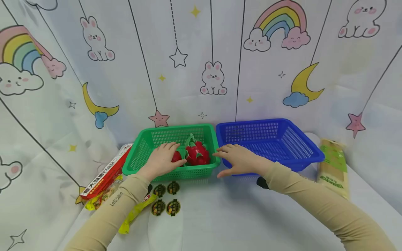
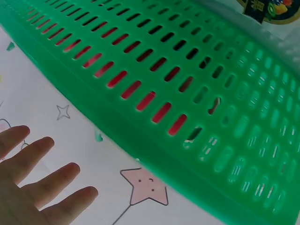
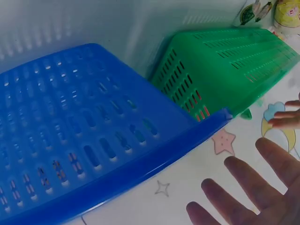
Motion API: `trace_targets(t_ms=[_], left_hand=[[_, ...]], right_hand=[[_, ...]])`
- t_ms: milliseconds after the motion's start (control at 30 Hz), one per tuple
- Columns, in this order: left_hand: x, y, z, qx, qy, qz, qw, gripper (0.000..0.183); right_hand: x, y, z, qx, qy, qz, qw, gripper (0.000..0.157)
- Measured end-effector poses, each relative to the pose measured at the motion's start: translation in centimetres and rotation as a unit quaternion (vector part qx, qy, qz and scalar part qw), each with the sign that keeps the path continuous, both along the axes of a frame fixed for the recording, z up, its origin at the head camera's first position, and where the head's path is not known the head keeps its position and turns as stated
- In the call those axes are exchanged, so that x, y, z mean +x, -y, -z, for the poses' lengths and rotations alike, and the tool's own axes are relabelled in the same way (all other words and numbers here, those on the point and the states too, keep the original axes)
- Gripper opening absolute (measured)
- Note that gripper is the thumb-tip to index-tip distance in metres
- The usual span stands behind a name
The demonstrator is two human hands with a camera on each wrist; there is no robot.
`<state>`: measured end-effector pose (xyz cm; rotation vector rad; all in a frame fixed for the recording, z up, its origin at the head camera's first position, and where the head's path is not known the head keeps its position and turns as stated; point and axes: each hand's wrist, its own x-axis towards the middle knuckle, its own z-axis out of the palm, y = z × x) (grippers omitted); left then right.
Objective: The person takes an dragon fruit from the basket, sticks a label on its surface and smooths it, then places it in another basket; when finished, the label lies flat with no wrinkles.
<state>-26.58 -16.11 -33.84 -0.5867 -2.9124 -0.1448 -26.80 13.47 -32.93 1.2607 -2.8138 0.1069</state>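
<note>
Left hand over a green basket holding a dragon fruit and a red item partly hidden by that hand; right hand, outstretched, across the near-left part of an adjacent blue basket. At left, red pasta box and yellow packets; in front, four round dark labels; at right, green-and-cream packet.

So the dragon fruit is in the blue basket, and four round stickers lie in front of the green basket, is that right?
Not quite: the dragon fruit is in the green basket, not the blue basket, as the head view shows. The four round stickers do lie in front of the green basket.
</note>
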Motion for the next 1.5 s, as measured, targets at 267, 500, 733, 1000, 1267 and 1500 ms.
trace_targets(t_ms=[267, 500, 733, 1000, 1267, 1500], left_hand=[[-0.3, 0.5, 0.2, 0.026, 0.002, -0.014, 0.9996, 0.071], [-0.8, 0.7, 0.5, 0.025, -0.002, -0.019, 0.9995, 0.071], [-0.8, 0.5, 0.1, 0.024, 0.017, -0.024, 0.9993, 0.071], [-1.1, 0.8, 0.0, 0.02, 0.018, -0.023, 0.9994, 0.071], [-1.7, 1.4, 0.0, 0.025, 0.026, -0.041, 0.9985, 0.072], [-2.5, 2.0, -0.1, 0.023, 0.037, -0.049, 0.9978, 0.074]], right_hand=[[-0.2, 0.7, 0.6, 0.003, -0.015, -0.03, 0.999, 0.07], [-0.2, 1.5, 1.1, 0.008, -0.009, -0.033, 0.999, 0.066], [-0.3, 2.0, 1.6, 0.003, -0.021, -0.052, 0.998, 0.062], [-0.5, 2.5, 2.2, 0.016, -0.025, -0.054, 0.998, 0.06], [-0.3, 2.7, 2.2, 0.023, -0.022, -0.05, 0.998, 0.056], [-0.5, 3.0, 3.0, 0.014, -0.014, -0.058, 0.998, 0.054]])
